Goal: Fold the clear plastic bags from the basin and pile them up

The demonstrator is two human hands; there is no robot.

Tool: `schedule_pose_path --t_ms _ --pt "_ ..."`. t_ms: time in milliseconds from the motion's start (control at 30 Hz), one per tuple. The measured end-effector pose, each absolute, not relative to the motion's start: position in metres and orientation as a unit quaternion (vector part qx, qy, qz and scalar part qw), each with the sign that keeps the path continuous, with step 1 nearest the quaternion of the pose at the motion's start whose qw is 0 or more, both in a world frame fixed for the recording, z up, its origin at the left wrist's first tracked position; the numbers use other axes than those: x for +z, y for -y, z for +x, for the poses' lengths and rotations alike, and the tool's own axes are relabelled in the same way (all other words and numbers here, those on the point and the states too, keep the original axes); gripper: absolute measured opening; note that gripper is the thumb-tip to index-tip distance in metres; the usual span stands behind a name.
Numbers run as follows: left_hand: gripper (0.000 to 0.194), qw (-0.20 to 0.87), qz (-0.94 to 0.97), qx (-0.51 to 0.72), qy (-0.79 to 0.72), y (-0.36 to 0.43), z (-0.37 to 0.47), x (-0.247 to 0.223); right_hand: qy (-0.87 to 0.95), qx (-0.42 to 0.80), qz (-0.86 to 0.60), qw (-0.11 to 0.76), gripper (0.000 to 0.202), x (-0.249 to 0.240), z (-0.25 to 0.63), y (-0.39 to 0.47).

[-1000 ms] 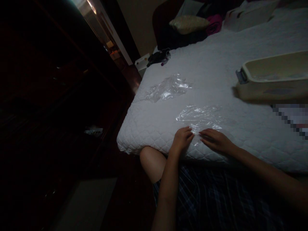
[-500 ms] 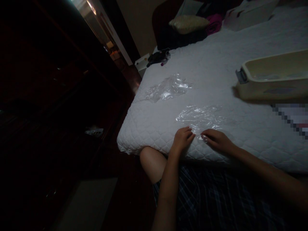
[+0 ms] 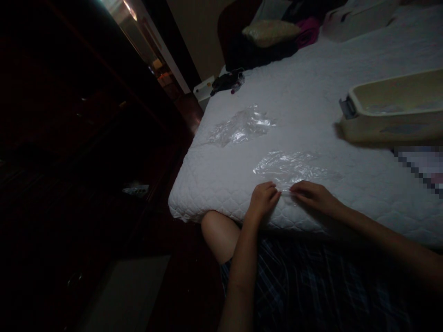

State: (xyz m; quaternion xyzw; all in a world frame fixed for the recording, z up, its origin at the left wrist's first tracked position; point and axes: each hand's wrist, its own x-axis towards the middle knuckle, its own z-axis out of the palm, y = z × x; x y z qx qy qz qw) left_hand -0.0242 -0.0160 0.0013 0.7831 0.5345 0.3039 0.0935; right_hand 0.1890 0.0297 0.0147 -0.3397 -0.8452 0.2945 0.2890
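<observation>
A clear plastic bag (image 3: pixel 290 166) lies crinkled on the white quilted mattress (image 3: pixel 214 184), close to its front edge. At the bag's near edge, my left hand (image 3: pixel 266 198) pinches the film between thumb and fingers. Just to the right, my right hand (image 3: pixel 309 193) pinches the same edge, a small gap away from the left. The fingertips hide part of the film. Farther back on the mattress a second clear plastic bag (image 3: pixel 242 127) lies crumpled, apart from both hands.
A cream plastic bin (image 3: pixel 391 124) with a grey latch stands on the right. Toward the back are a pale cushion (image 3: pixel 272 32), a magenta cloth (image 3: pixel 308 32) and a whitish box (image 3: pixel 356 23). Dark furniture (image 3: pixel 69 115) fills the left side.
My right hand has shifted slightly up along the near edge of the bag, and the film there looks flatter. The left hand stays almost where it was.
</observation>
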Motion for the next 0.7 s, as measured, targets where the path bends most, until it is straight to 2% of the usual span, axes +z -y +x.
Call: schedule_pose_path --t_ms 267,433,700 --pt "0.017 0.074 0.793 0.306 -0.522 0.0158 -0.0246 -0.0007 0.87 0.234 -0.295 0.319 0.024 0.0146 0.192 -0.0217" --pt "0.016 0.08 0.791 0.314 -0.518 0.0164 -0.0251 -0.0014 0.87 0.272 -0.304 0.278 0.027 0.0168 0.1914 -0.0224" --pt "0.009 0.08 0.781 0.319 -0.53 0.0191 -0.0242 0.0058 0.845 0.301 -0.354 0.265 0.031 0.0161 0.1886 -0.0244"
